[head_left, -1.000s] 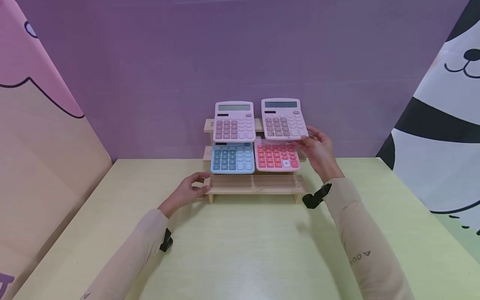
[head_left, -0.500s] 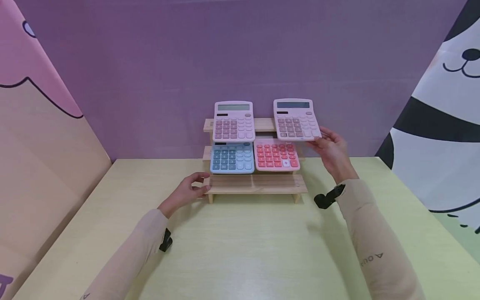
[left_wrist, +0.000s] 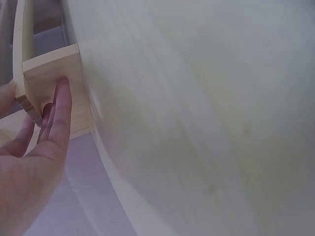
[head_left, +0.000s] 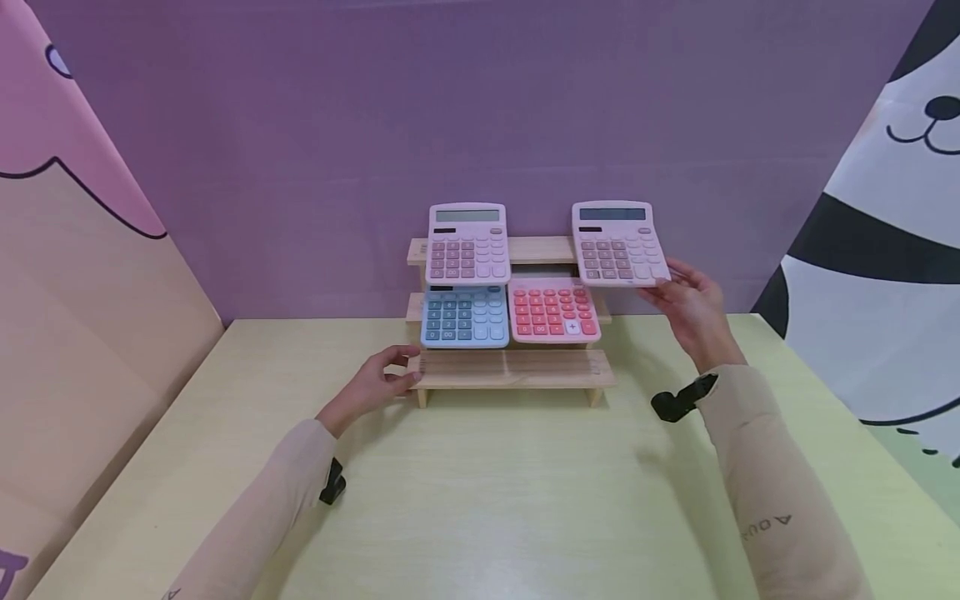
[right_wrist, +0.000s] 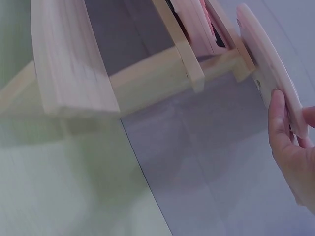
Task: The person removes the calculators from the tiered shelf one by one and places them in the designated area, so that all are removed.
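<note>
My right hand (head_left: 693,315) pinches the lower right corner of a pale pink calculator (head_left: 619,243) at the right end of the top step. In the right wrist view that calculator (right_wrist: 270,59) is tilted, its lower edge between thumb and fingers. With the left hand (head_left: 371,382) I grip the left end of the bottom step of a wooden tiered stand (head_left: 513,368); in the left wrist view the fingers (left_wrist: 60,110) reach under the board (left_wrist: 25,64). Another pale pink calculator (head_left: 468,243) leans on the top step. Below it are a blue calculator (head_left: 465,317) and a coral-keyed pink calculator (head_left: 555,311).
The stand rests on a pale wood-grain table (head_left: 487,492), close to its back edge. Behind rises a purple backdrop (head_left: 360,117). A panda-patterned cloth (head_left: 892,250) hangs at the right and a pink and beige cloth (head_left: 82,275) at the left.
The right hand has moved to the right, carrying the pale pink calculator away from the other one on the top step. More of the top board shows between them. The left hand stays in place.
</note>
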Demonstrator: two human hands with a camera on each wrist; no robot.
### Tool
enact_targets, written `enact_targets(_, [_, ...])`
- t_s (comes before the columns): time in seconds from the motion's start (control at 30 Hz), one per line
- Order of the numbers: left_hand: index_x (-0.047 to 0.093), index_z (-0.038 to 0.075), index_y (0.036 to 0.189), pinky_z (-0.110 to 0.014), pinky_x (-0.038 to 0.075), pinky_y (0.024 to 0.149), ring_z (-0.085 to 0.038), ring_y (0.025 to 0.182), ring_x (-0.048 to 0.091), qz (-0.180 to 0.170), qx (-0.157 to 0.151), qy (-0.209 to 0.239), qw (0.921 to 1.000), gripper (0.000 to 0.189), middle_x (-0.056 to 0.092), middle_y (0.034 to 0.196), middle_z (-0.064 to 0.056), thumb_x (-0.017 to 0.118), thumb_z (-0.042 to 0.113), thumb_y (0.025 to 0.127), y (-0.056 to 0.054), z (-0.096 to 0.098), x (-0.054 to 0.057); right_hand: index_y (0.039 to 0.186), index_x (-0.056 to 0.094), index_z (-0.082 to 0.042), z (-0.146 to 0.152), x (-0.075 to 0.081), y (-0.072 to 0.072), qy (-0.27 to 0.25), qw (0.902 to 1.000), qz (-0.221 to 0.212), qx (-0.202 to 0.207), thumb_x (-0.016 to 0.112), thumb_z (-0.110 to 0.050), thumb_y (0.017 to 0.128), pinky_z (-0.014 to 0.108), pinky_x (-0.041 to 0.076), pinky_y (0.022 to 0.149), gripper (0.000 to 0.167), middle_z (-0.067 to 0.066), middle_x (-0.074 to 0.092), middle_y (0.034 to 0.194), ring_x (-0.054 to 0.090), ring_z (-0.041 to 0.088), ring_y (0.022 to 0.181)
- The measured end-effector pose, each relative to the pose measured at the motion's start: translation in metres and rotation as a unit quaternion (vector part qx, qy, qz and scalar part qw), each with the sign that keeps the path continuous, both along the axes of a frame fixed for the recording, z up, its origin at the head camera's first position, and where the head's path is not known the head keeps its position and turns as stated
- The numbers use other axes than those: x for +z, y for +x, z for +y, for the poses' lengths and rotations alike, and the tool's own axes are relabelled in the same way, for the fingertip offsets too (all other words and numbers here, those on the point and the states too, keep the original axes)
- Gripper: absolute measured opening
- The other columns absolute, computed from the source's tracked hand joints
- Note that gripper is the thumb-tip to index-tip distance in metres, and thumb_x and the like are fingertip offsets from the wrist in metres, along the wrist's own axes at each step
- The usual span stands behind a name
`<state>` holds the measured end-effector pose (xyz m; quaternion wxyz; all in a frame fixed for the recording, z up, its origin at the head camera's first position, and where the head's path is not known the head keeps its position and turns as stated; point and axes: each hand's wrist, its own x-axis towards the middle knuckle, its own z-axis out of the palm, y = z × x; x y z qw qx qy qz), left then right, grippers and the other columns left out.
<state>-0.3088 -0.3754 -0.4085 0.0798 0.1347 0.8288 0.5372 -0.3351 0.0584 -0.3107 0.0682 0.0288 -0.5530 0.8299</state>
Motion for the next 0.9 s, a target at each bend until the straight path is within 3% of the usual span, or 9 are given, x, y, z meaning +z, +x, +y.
enact_targets(0.37, [0.041, 0.005, 0.132, -0.033, 0.056, 0.082, -0.026, 0.093, 0.06, 0.009, -0.007, -0.003, 0.9999, 0.046, 0.043, 0.125, -0.019, 0.058, 0.014, 0.09, 0.001, 0.0, 0.0, 0.142, 0.029, -0.01, 0.023, -0.002, 0.006, 0.012, 0.9998, -0.01, -0.01, 0.053, -0.001, 0.09, 0.023, 0.055, 0.081, 0.058, 0.005, 0.044, 0.128, 0.061, 0.014, 0.097])
enact_targets(0.9, [0.041, 0.005, 0.132, -0.034, 0.056, 0.082, -0.026, 0.093, 0.06, 0.008, -0.008, 0.001, 0.9999, 0.046, 0.043, 0.123, -0.019, 0.058, 0.013, 0.09, 0.001, 0.0, 0.001, 0.14, 0.032, -0.01, 0.049, -0.007, 0.013, -0.025, 0.9996, -0.008, -0.008, 0.052, 0.003, 0.088, 0.026, 0.056, 0.08, 0.057, 0.005, 0.047, 0.123, 0.062, 0.016, 0.095])
